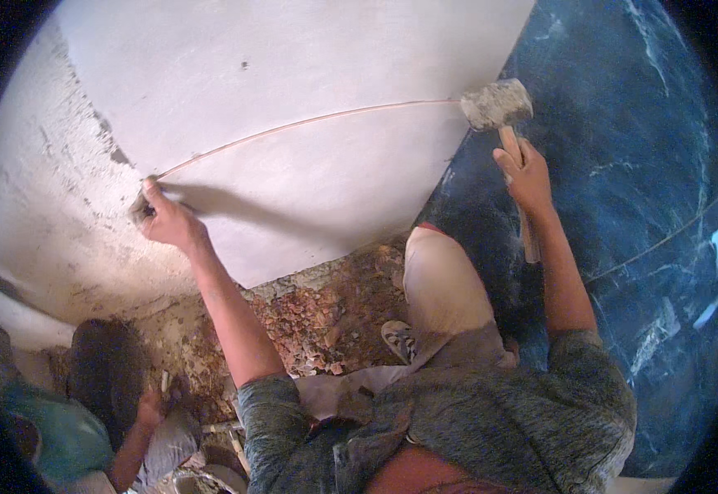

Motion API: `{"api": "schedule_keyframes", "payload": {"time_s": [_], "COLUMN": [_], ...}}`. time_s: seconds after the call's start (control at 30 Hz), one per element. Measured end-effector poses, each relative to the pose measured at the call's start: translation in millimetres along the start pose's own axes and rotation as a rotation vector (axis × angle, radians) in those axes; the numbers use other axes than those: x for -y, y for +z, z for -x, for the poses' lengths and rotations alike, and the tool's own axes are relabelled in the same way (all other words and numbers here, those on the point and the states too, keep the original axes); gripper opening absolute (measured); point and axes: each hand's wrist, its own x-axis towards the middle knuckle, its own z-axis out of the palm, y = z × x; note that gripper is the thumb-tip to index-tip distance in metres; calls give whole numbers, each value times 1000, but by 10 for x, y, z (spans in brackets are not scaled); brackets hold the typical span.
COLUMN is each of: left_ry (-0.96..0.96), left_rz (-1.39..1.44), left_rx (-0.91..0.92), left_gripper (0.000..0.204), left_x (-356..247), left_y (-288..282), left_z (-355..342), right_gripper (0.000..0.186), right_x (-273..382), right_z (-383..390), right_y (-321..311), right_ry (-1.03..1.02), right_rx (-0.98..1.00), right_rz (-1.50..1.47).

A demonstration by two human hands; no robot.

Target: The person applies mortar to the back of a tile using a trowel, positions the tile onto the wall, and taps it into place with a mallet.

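1. Head view: the right hand (530, 179) is closed round the wooden handle of a mallet (497, 105), whose blunt, pale head is smeared grey.
2. The mallet is over the border between a smooth white panel (293, 66) and a dark blue, white-veined panel (614, 123).
3. The left hand (169, 222) grasps a partly hidden grey piece (138, 207) at the white panel's left edge.

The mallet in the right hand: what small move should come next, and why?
Probably a light tap on the white surface near the blue one: the right hand grips the mallet, its head at one end of the thin reddish line, while the left hand is at the other.
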Motion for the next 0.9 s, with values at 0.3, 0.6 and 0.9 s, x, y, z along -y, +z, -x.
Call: {"api": "schedule_keyframes", "payload": {"time_s": [0.3, 0.6, 0.9], "left_ry": [-2, 82, 61], "left_rz": [60, 64, 17], "left_rx": [14, 37, 36], "left_gripper": [21, 23, 27], "left_x": [-1, -48, 52], "left_y": [-22, 3, -21], "left_z": [-39, 28, 3], "right_gripper": [28, 31, 31], "right_x": [717, 1466, 1708], "right_z": [454, 451, 397], "right_y": [358, 853, 1085], "right_ry": [-428, -881, -846], "right_rx": [121, 172, 157], "right_rz": [-186, -70, -2]}}
